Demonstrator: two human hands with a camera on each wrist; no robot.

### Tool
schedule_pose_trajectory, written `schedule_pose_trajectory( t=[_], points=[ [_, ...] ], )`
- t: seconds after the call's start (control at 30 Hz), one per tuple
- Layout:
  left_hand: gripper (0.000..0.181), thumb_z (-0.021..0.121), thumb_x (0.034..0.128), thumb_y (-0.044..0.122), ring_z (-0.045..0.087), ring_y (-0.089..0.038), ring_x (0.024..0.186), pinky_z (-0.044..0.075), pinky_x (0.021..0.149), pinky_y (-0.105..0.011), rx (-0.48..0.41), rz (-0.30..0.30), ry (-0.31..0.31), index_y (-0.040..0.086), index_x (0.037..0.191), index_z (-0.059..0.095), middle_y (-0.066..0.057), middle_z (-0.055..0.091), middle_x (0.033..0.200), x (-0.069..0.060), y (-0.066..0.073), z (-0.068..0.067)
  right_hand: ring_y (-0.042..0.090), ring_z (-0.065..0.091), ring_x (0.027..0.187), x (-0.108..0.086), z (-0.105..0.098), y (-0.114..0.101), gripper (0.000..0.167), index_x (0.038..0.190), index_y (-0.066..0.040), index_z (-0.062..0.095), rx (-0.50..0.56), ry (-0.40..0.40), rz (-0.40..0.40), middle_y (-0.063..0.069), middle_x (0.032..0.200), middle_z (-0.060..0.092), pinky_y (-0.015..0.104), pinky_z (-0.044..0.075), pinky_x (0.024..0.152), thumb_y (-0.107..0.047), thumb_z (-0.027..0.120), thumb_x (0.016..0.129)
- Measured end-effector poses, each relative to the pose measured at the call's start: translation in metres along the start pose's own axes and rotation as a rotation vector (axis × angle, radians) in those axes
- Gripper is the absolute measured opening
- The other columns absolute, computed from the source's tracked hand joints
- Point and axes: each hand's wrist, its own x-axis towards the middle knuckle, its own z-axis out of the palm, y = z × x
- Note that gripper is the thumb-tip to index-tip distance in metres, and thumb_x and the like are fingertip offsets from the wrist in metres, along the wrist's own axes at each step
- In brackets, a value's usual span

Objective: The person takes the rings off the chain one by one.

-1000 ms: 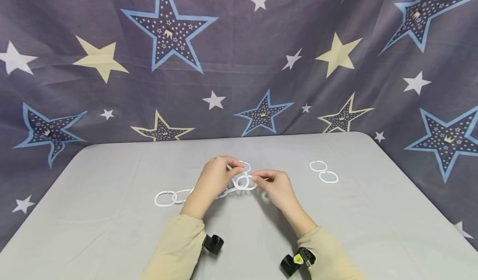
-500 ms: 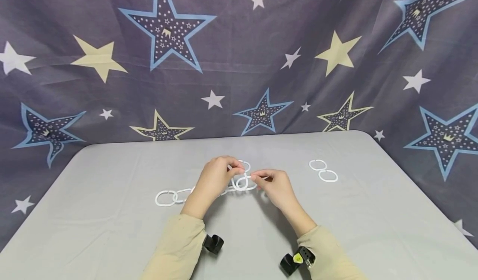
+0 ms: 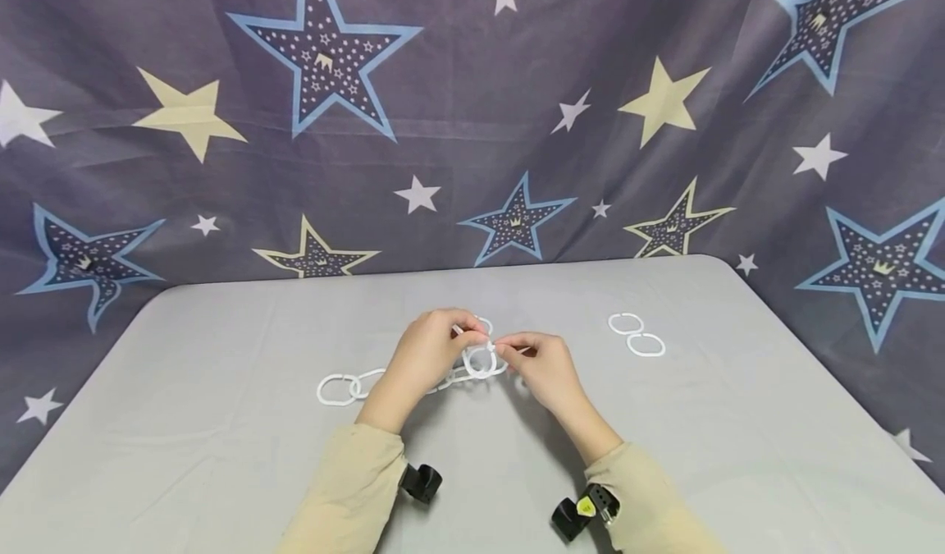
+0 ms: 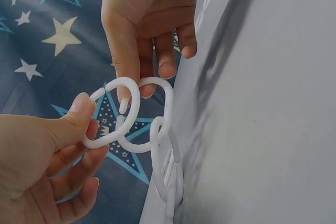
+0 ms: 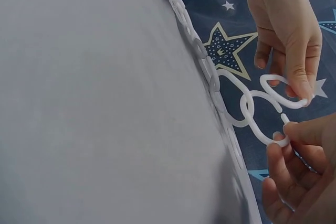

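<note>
My left hand (image 3: 434, 350) pinches a white plastic C-shaped link (image 4: 137, 103) between thumb and fingers; a gap shows near its top in the left wrist view. Facing it, my right hand (image 3: 545, 367) pinches another white link (image 5: 257, 131), its own gap beside the fingertips. The two held links overlap closely; whether they are hooked together I cannot tell. From the right hand's link hangs a chain of several white links (image 4: 156, 156). It runs down to the table and leftward under my left wrist, ending in a link (image 3: 320, 390) at the left.
Two loose white links (image 3: 646, 355) lie touching or nearly so on the grey table (image 3: 738, 439), to the right. Another white link (image 3: 490, 324) shows just behind my left fingertips. A star-patterned curtain (image 3: 472, 127) hangs behind the table. Each wrist wears a black camera (image 3: 422, 483).
The left hand's link has turned and shifted slightly toward my right fingertips. The chain's left end has slid a little to the right. Both hands stay nearly in place, and the head view tilts slightly.
</note>
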Motion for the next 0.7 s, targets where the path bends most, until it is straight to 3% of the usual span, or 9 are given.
schedule_pose_trajectory(
  t=[0.33,0.5,0.7],
  points=[
    [0.012,0.071,0.0928,0.031,0.062,-0.011,0.078,0.050,0.071,-0.035,0.011,-0.049,0.069,0.023,0.098,0.076,0.007,0.072,0.094,0.001,-0.002,-0.007,0.019,0.062,0.059,0.005,-0.002,0.006,0.013,0.096,0.003,0.076,0.079,-0.011,0.067,0.011,0.071,0.068,0.023,0.046,0.048,-0.006,0.071,0.088],
    [0.013,0.071,0.0925,0.028,0.065,-0.017,0.082,0.051,0.074,-0.037,-0.050,-0.059,0.146,0.018,0.100,0.076,0.003,0.073,0.095,0.001,-0.009,-0.015,0.014,0.059,0.058,0.007,-0.002,0.013,0.015,0.097,0.005,0.075,0.134,-0.030,0.138,0.010,0.071,0.068,0.023,0.046,0.049,-0.006,0.071,0.087],
    [0.021,0.071,0.0925,0.024,0.067,-0.020,0.084,0.051,0.071,-0.035,-0.136,-0.081,0.220,0.012,0.110,0.074,-0.003,0.072,0.097,0.003,-0.019,-0.022,0.011,0.059,0.059,0.011,-0.007,0.026,0.015,0.099,0.008,0.073,0.167,-0.083,0.162,0.010,0.074,0.068,0.022,0.049,0.053,-0.002,0.068,0.088]
  ],
)
